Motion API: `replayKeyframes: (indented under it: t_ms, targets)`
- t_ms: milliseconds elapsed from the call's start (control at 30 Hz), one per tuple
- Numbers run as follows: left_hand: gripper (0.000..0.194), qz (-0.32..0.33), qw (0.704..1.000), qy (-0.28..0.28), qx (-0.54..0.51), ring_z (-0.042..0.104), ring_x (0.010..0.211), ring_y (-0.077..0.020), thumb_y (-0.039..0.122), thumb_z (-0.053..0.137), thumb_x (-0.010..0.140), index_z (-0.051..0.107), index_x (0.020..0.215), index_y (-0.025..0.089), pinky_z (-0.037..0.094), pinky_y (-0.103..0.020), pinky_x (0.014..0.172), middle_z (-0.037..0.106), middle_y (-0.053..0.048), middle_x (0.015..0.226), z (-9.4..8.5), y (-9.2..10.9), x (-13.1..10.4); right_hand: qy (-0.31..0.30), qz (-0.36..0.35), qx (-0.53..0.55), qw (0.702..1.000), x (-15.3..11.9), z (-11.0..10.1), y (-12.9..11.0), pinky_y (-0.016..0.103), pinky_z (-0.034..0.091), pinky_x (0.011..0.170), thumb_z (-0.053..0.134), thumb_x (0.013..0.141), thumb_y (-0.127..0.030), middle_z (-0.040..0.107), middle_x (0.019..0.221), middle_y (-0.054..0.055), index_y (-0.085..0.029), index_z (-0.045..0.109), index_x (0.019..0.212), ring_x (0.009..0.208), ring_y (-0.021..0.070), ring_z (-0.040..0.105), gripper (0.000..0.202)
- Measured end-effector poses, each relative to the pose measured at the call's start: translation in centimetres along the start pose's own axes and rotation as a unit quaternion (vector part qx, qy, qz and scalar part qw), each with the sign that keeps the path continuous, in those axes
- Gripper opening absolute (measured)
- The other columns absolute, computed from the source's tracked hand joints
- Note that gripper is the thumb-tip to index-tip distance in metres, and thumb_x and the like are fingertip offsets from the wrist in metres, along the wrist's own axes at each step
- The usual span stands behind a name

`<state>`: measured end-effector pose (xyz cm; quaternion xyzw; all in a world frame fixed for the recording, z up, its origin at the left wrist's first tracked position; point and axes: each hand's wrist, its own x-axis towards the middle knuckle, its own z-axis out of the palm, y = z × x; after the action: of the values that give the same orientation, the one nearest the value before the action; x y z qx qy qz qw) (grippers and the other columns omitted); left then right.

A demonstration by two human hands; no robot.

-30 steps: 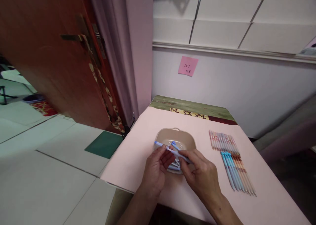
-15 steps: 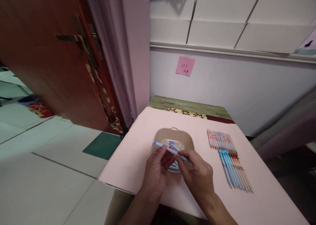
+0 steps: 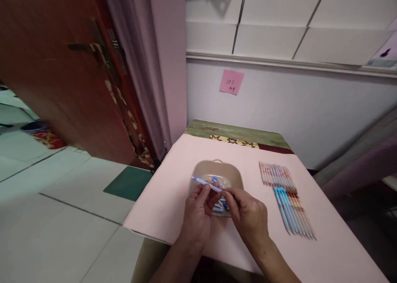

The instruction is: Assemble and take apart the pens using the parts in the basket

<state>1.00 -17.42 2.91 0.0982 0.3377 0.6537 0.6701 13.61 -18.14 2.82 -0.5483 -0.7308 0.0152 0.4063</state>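
A light blue-violet pen (image 3: 201, 181) is held slanted above a beige basin (image 3: 237, 172), its darker blue end pointing up to the left. My left hand (image 3: 198, 210) pinches the pen's middle between thumb and fingers. At the pen's lower right end, the fingertips of my right hand (image 3: 248, 210) are closed; what exactly they grip there is too small to tell. Loose blue and white pen parts (image 3: 218, 209) lie in the basin beneath both hands, partly hidden by them.
On the pink-covered table (image 3: 173, 171), right of the basin, lie a row of pinkish patterned pens (image 3: 277, 175), several blue pens (image 3: 284, 210) and several brown-topped pens (image 3: 300, 217). A pink note (image 3: 231, 82) is on the wall behind.
Less of the pen shows to the right, where its end now meets my right fingertips. My right hand has shifted slightly, and the whole view has moved a little.
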Motion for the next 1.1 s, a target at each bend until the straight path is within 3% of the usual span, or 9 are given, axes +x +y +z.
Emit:
replayKeyframes:
  t_ms: [100,233,433,567,700,967,1100]
  targets:
    - [0.006,0.008,1.0,0.022,0.001,0.069,0.079,-0.0164,0.012,0.068,0.076,0.068,0.082,0.009,0.058,-0.021,0.066,0.073,-0.011,0.087,-0.2,0.1,0.3,-0.033,0.02,0.047,0.998,-0.1,-0.1,0.1,0.021,0.048,0.06,0.059,0.086,-0.037,0.072,0.09,0.003,-0.02,0.061,0.109,0.068,0.0146,0.067,0.028]
    - [0.009,0.002,1.0,0.021,0.017,0.069,0.078,-0.0164,0.014,0.069,0.076,0.069,0.083,0.009,0.058,-0.022,0.066,0.073,-0.012,0.088,-0.2,0.3,0.4,-0.045,0.038,0.079,0.995,-0.3,-0.3,0.2,0.019,0.043,0.054,0.054,0.089,-0.034,0.068,0.077,0.001,-0.02,0.059,0.088,0.063,0.0131,0.064,0.015]
    - [0.02,-0.014,0.999,0.006,0.05,0.068,0.072,-0.0152,0.021,0.074,0.073,0.069,0.088,0.009,0.058,-0.021,0.06,0.073,-0.012,0.093,-0.5,0.1,0.4,-0.073,0.049,0.011,0.996,-0.3,-0.5,0.4,0.022,0.035,0.05,0.043,0.095,-0.041,0.063,0.057,0.0,-0.021,0.061,0.069,0.049,0.0133,0.058,0.038]
    - [0.024,-0.008,0.998,0.001,0.056,0.068,0.075,-0.0157,0.023,0.076,0.07,0.069,0.088,0.009,0.057,-0.021,0.06,0.073,-0.012,0.093,-1.0,0.1,0.6,-0.071,0.057,0.037,0.995,-0.3,-0.3,0.4,0.022,0.041,0.057,0.06,0.085,-0.042,0.069,0.077,0.001,-0.022,0.062,0.097,0.062,0.0147,0.064,0.024]
    - [0.027,-0.008,0.998,-0.005,0.066,0.068,0.073,-0.0151,0.027,0.078,0.068,0.069,0.088,0.01,0.056,-0.021,0.06,0.073,-0.012,0.094,-1.2,0.1,0.7,-0.073,0.062,0.055,0.994,-0.4,-0.2,0.2,0.02,0.04,0.056,0.058,0.086,-0.037,0.065,0.07,-0.002,-0.022,0.058,0.082,0.058,0.0126,0.06,0.016]
    - [0.031,0.001,0.994,-0.009,0.113,0.068,0.07,-0.0148,0.031,0.079,0.066,0.071,0.088,0.01,0.054,-0.02,0.056,0.074,-0.011,0.091,-1.1,0.3,0.6,-0.11,0.064,0.026,0.991,-0.6,0.0,0.4,0.022,0.034,0.051,0.039,0.096,-0.041,0.064,0.058,0.001,-0.021,0.061,0.072,0.05,0.0138,0.059,0.038]
    - [0.029,0.027,0.99,-0.011,0.136,0.068,0.071,-0.0157,0.032,0.076,0.068,0.071,0.087,0.01,0.053,-0.021,0.058,0.074,-0.011,0.089,-1.2,0.5,0.7,-0.108,0.06,0.048,0.991,-0.4,0.1,0.4,0.021,0.039,0.056,0.052,0.09,-0.043,0.069,0.072,0.001,-0.023,0.066,0.087,0.062,0.0148,0.064,0.025]
